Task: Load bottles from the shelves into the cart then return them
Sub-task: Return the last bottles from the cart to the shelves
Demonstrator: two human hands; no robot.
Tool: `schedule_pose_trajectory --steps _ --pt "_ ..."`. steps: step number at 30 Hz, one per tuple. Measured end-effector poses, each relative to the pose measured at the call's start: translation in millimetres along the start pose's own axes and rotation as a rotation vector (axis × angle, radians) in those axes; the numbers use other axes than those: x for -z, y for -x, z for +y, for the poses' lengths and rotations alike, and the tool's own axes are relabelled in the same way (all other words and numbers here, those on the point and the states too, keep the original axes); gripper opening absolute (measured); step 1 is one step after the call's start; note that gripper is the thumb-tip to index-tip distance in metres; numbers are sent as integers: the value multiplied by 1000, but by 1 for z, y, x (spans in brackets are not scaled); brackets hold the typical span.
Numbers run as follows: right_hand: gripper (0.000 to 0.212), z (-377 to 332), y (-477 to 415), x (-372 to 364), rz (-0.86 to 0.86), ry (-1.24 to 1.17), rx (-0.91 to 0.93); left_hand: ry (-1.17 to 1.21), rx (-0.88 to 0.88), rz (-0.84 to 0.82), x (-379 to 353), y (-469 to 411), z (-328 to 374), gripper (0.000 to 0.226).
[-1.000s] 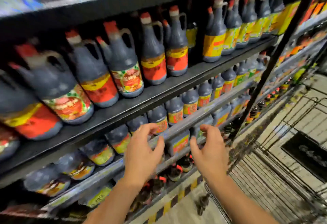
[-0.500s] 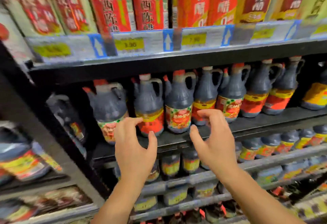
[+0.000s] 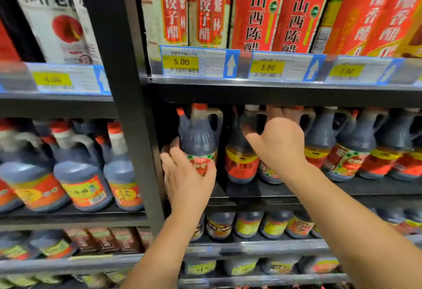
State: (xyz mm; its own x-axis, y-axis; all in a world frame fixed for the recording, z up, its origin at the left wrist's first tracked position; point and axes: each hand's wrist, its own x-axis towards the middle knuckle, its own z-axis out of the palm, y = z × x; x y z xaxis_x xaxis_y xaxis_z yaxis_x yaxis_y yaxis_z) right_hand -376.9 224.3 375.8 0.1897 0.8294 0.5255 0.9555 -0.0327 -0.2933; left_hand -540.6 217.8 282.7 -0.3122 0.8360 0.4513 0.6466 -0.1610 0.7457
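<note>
Dark sauce jugs with red caps and loop handles stand in a row on the middle shelf (image 3: 262,190). My left hand (image 3: 185,174) wraps the lower body of the leftmost jug (image 3: 199,138), which has a red and green label. My right hand (image 3: 277,142) reaches over the second jug (image 3: 239,163), which has a red and yellow label. Its fingers curl round that jug's neck and handle near the top, partly hidden behind the hand. More jugs (image 3: 347,151) stand to the right. The cart is out of view.
A black upright post (image 3: 127,106) splits the shelving just left of my left hand. Further jugs (image 3: 80,174) fill the left bay. Red cartons (image 3: 258,14) and price tags (image 3: 196,62) sit above, close over the jug caps. Smaller bottles (image 3: 249,223) line the lower shelves.
Both hands have moved forward from open air in front of the shelf onto two jugs. The view has come closer and shifted left along the shelving.
</note>
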Motion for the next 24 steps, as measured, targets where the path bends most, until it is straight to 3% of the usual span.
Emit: schedule_pose_trajectory --steps 4,11,19,24 --pt "45 -7 -15 -1 64 37 155 37 36 -33 -4 0 -5 71" --pt "44 -10 -37 5 -170 206 129 89 31 -28 -5 6 -5 85" --pt "40 -4 -40 16 -346 91 205 105 -6 -37 -9 9 -8 87" --pt "45 2 -43 13 -321 70 245 76 -14 -5 -12 12 -10 88"
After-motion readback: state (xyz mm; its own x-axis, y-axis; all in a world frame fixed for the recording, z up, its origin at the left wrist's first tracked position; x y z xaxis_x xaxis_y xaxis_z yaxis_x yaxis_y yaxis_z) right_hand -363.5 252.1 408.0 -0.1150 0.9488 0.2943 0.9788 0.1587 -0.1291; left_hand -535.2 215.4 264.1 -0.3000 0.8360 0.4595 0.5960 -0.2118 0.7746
